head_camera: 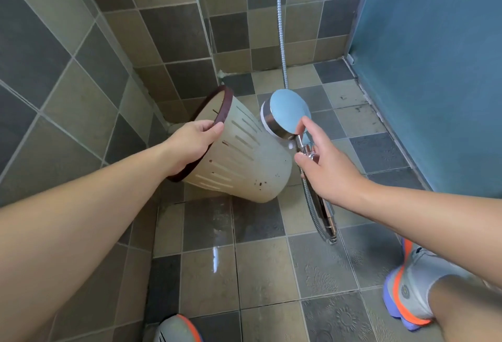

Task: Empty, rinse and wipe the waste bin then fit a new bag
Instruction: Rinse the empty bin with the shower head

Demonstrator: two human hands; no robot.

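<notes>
You stand in a tiled shower corner, two walls meeting just behind the waste bin and a blue frosted panel closing off the right side. Open room lies toward you: the wet floor between your feet is bare tile, with a gleam of water at its middle.

One bin, cream plastic with slotted sides and a dark red rim, is tipped on its side, mouth turned left toward the corner wall and base pointing right. Whether its lower edge touches the floor cannot be told. Your left hand grips the rim, fingers curled over the edge and into the mouth. Brown specks mark the bin's lower side.

One shower head, chrome, hovers just right of the bin's base, its round back toward you and its face hidden. Your right hand holds the handle below the head, thumb under it near a small fitting, forefinger stretched up along the head's edge, the other fingers wrapped behind.

One metal hose hangs down the back wall and loops under your right wrist to the handle's end.

Two shoes show: the left shoe at the bottom edge, the right shoe grey with orange and purple trim, near the blue panel.
</notes>
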